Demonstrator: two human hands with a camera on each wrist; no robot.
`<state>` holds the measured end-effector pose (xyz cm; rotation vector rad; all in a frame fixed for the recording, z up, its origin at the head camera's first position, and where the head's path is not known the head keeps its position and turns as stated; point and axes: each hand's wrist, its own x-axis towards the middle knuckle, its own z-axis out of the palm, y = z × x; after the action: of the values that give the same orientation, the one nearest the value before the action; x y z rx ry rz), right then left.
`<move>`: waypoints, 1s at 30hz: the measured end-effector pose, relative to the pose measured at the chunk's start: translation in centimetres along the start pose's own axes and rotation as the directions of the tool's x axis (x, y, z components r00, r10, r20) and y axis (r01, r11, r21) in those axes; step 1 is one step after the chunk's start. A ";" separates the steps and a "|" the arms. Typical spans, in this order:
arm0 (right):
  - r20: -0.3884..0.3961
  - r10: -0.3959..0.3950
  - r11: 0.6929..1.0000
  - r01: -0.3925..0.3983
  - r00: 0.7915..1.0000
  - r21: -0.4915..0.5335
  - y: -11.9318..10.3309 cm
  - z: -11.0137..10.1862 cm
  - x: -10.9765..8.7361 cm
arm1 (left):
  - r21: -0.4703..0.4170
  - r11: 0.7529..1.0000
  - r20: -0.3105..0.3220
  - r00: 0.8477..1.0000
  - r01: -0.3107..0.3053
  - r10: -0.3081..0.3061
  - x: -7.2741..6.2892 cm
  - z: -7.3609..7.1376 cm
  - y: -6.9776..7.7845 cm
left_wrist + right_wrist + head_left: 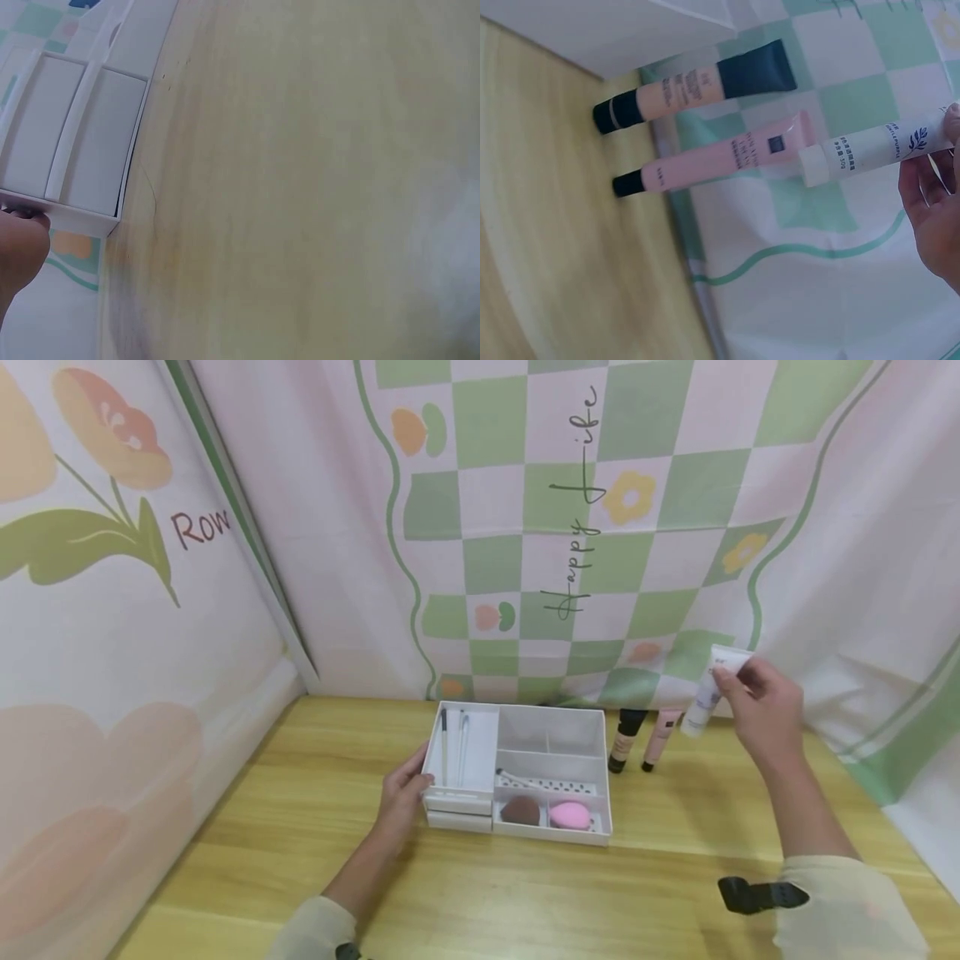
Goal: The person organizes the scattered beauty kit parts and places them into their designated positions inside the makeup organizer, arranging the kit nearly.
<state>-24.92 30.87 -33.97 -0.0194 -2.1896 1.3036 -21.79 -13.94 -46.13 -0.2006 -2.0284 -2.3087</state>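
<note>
A big cloth with green and pink squares hangs behind the desk. The desk is made of yellow wood.

A white box sits on the desk, in the middle, close to the cloth. It has walls inside that split it into small parts. All the other things are told from this box.

In the left part of the box lie two thin brushes. In the front right part lie a brown sponge and a pink sponge, side by side. Just behind the sponges lies a spotted stick.

The left hand rests on the left front corner of the box. Its thumb touches the top edge and its fingers lie along the side. The fingers are not wrapped tight around anything.

To the right of the box, two tubes stand on their black caps and lean on the cloth. The one nearest the box is a tan tube with a dark top end. Just beside it, a bit farther from the box, is a pink tube.

The right hand is up in the air, farther right of the box than the two tubes. Its fingers pinch a white tube by the flat end. The white tube hangs tilted, cap down, and the cap is near the top of the pink tube. The white tube does not touch the desk.

A black strap is on the right sleeve.
</note>
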 end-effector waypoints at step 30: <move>0.296 -0.141 0.979 0.089 0.945 0.182 -7.1 8.4 -1.2 | -0.013 0.999 -0.021 0.999 0.029 -0.029 0.1 0.0 -0.1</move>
<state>-26.05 20.15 -31.77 0.3975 -2.2846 1.5001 -21.90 -13.94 -46.26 -0.1478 -2.0210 -2.3309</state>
